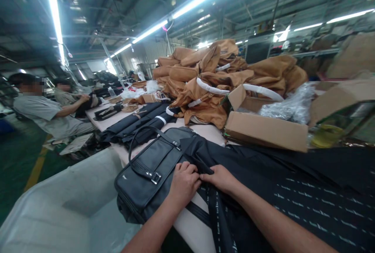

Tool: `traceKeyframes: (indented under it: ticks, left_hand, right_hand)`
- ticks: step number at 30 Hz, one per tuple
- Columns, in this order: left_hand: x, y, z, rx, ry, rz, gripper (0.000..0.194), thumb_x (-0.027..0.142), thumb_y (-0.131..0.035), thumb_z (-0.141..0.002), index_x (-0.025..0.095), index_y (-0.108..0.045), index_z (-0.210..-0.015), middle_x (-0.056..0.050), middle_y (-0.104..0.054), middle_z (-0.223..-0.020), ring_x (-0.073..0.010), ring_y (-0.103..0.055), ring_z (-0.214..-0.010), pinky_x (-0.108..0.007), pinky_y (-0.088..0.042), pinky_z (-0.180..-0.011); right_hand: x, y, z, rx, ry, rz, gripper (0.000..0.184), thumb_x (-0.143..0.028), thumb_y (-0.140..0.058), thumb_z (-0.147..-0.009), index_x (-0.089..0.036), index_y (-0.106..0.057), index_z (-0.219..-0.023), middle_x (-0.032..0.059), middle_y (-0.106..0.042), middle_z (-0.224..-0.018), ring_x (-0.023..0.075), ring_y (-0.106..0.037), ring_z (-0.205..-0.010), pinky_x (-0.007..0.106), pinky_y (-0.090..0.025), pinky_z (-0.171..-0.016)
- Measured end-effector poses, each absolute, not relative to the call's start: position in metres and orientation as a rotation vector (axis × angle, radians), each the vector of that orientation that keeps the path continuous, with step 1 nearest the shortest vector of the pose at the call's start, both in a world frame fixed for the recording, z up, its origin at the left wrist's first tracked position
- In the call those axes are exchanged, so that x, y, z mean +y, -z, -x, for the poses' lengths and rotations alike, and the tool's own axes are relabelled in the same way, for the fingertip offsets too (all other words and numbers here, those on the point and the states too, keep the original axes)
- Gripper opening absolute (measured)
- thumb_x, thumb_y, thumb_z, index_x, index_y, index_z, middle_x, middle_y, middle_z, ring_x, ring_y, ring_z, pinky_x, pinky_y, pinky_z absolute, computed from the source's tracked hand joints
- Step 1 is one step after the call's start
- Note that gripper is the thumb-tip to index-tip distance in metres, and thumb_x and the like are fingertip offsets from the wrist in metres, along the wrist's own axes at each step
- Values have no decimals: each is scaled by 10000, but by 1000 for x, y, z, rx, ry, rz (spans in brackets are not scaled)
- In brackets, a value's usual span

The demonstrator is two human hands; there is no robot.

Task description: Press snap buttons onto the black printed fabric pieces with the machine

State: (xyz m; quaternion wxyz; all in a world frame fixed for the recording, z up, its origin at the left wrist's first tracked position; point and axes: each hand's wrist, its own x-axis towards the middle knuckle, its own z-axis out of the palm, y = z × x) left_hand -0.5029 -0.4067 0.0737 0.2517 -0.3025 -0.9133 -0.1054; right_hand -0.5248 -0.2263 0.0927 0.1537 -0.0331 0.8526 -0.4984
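A black handbag (164, 155) lies tilted on the pale table (193, 221), its handle strap and metal buckle facing up. Black lining fabric (252, 163) with rows of white lettering spreads out from the bag's right side. My left hand (184, 180) has its fingers curled over the fabric at the bag's edge. Close beside it, almost touching, my right hand (221, 178) pinches a fold of the same fabric between thumb and fingers. The fingertips of both hands are partly hidden in the dark folds.
Brown bags (202, 73) with white-wrapped handles are heaped behind. An opened cardboard box (266, 130) with clear plastic wrap (293, 106) stands back right. Flat black pieces (131, 122) lie back left. A white bin (67, 206) is at front left. Two people (43, 108) sit farther left.
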Motion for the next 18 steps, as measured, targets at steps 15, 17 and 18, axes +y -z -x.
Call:
traceKeyframes:
  ticks: [15,17,18]
  left_hand:
    - [-410,-67,504,-2425,226,776,180,338,-717,-866,211,-669,-747,-30,-649,-847,-219,-523,-914,-428,-354,-787]
    - [-410,-68,504,-2427,228,776,182,360,-709,-873,214,-675,-770,-31,-650,-853,-220,-524,-917,-429,-353,-789]
    - [-411,-68,504,-2428,229,778,182,369,-708,-874,215,-677,-781,-32,-651,-858,-220,-524,-919,-430,-353,-792]
  right_hand:
    - [-232,-109,526,2416,1340,-20,276,-333,-764,-728,-141,-622,-590,2,-591,-570,113,-501,-522,234,-329,-479]
    - [-233,-106,528,2363,1383,-69,248,-328,-765,-713,-137,-644,-611,17,-624,-590,119,-526,-521,232,-359,-481]
    - [-234,-105,529,2347,1396,-95,235,-322,-765,-701,-134,-653,-615,26,-637,-595,125,-539,-523,233,-372,-483]
